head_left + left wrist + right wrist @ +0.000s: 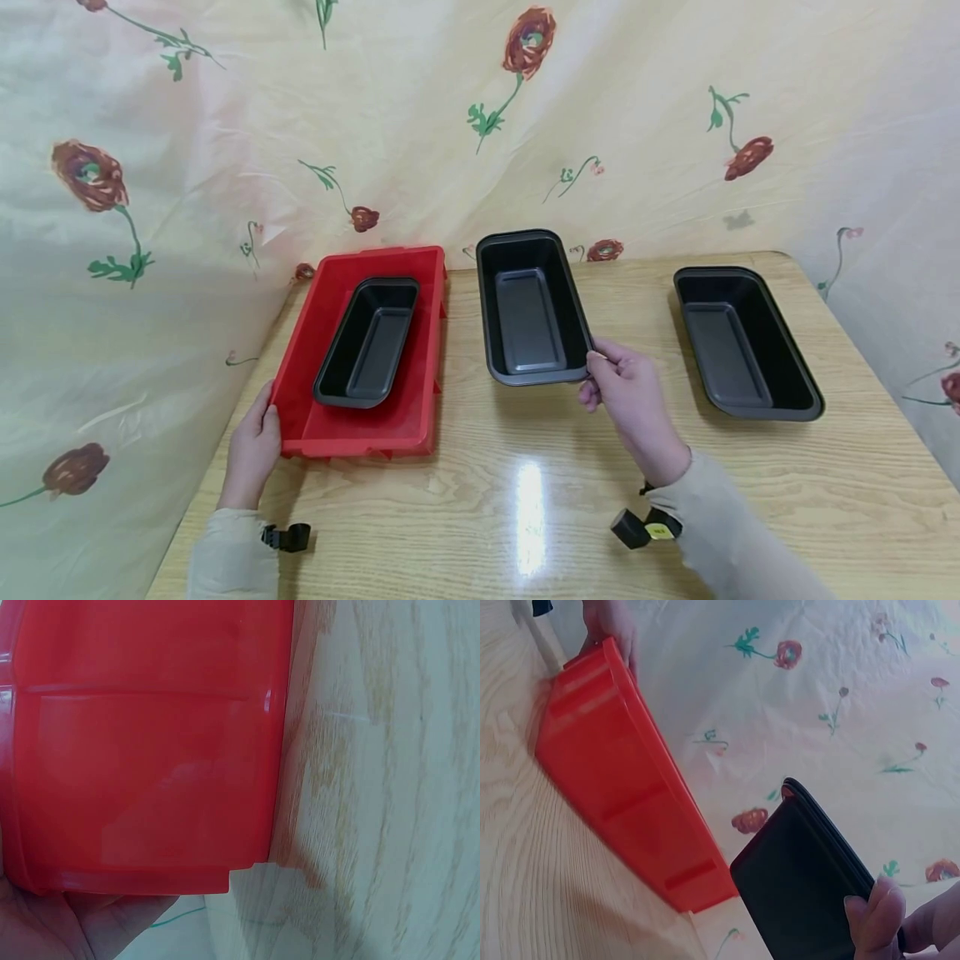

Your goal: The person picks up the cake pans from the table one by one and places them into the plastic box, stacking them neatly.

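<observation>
My right hand [626, 400] pinches the near right corner of a black loaf pan [528, 321], thumb on top of the rim and fingers beneath. In the right wrist view this loaf pan [802, 877] hangs raised above the table, its outer wall toward the camera. My left hand [252, 450] grips the near left corner of a red plastic tray [431, 375], its thumb over the rim. Inside that tray lies a second black loaf pan [375, 350]. The left wrist view shows the tray's red wall [150, 787] close up, with the left hand [90, 922] under its edge.
A third black loaf pan [738, 342] sits at the right of the wooden table [420, 533]. A floral sheet [405, 108] hangs behind the table and along its left and right sides. Wrist cameras are strapped on both sleeves.
</observation>
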